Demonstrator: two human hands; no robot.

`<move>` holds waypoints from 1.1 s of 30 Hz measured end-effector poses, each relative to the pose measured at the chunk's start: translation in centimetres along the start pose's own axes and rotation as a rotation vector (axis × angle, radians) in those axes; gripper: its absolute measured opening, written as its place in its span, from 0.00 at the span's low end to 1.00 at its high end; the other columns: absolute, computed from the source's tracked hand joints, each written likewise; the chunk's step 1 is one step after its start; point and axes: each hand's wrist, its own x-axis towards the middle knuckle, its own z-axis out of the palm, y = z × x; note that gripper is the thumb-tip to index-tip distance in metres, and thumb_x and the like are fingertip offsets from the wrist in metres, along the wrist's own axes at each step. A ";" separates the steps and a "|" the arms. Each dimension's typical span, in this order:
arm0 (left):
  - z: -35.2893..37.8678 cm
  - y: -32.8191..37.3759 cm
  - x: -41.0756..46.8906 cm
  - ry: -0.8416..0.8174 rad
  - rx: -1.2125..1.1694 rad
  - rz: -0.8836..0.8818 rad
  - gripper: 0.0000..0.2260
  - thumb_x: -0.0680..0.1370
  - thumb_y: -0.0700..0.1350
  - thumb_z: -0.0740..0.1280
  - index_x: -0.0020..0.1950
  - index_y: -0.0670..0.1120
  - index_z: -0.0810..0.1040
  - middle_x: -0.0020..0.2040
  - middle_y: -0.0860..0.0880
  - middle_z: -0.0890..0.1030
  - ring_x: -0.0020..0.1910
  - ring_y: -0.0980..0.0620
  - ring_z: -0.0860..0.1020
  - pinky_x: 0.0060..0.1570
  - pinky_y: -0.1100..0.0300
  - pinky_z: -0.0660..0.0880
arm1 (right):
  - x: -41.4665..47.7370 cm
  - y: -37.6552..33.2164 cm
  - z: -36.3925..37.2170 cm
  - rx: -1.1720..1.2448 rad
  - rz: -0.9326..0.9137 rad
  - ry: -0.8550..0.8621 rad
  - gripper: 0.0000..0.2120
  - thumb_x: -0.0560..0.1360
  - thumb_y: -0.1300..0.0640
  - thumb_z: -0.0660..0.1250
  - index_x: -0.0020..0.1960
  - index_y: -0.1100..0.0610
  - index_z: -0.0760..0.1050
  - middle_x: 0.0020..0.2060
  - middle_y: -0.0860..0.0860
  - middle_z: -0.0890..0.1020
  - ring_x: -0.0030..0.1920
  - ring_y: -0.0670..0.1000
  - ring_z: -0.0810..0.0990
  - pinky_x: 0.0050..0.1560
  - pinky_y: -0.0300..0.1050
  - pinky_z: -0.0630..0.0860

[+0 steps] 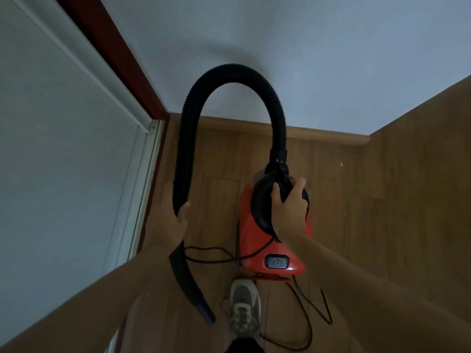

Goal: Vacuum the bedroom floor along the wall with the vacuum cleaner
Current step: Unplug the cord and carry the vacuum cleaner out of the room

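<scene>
The right hand (289,210) grips the black front end of the red vacuum cleaner (251,240). To the vacuum cleaner's left, the left hand (169,220) curls round its hose (229,70), which arches above it. The vacuum cleaner is over the wooden floor (382,200), near the wall (305,59).

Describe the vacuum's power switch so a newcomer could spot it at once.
Start at the red vacuum body seen against the wooden floor, its black top gripped by the right hand. At its near end, just ahead of the shoe, sits the power switch: a dark grey rectangle with a circle mark, the only grey patch on the red shell.
</scene>
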 end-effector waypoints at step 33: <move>7.4 -6.2 10.2 -0.002 0.026 -0.052 0.28 0.82 0.45 0.64 0.79 0.43 0.57 0.65 0.39 0.76 0.55 0.44 0.78 0.51 0.59 0.71 | 7.5 6.0 9.1 0.025 0.086 0.026 0.13 0.82 0.51 0.60 0.58 0.59 0.62 0.43 0.59 0.80 0.39 0.57 0.81 0.35 0.53 0.79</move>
